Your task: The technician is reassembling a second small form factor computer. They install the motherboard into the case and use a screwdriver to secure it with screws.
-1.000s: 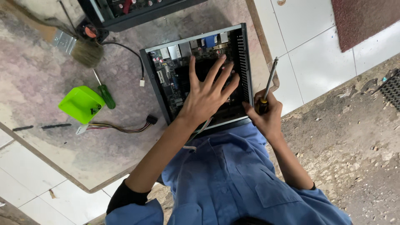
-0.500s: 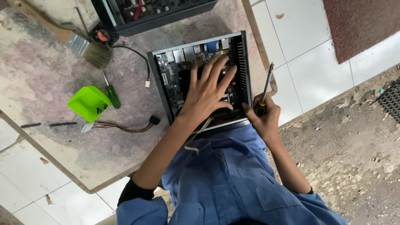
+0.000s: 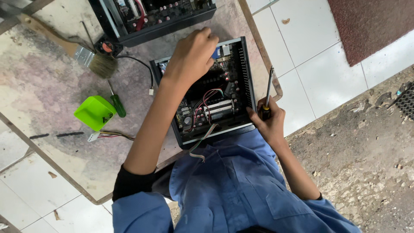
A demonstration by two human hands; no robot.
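We see the left hand [image 3: 192, 54] in the upper middle of the frame, fingers curled together over the far end of an open black computer case [image 3: 246, 69] that lies on the worn table [image 3: 34, 108]. The fingertips dip behind the case's top edge, so we cannot tell whether they pinch anything there; the hand looks bunched rather than spread. Inside the case, at the centre of the frame, a circuit board [image 3: 207, 110] shows with red and white wires, and a multicoloured ribbon cable [image 3: 200, 144] trails out over the near edge onto the blue shirt [image 3: 233, 185].

The right hand [image 3: 269, 121] sits just right of the case's lower right corner, closed around the dark handle of a screwdriver [image 3: 268, 88] whose shaft points up the frame alongside the case wall.

At the top of the frame a second open black case [image 3: 155, 17] stands. Left of centre lie a paintbrush [image 3: 101, 64], a green-handled screwdriver [image 3: 117, 103] and, touching it, a bright green plastic tray [image 3: 94, 113]. A loose bundle of wires [image 3: 114, 135] rests just below the tray.
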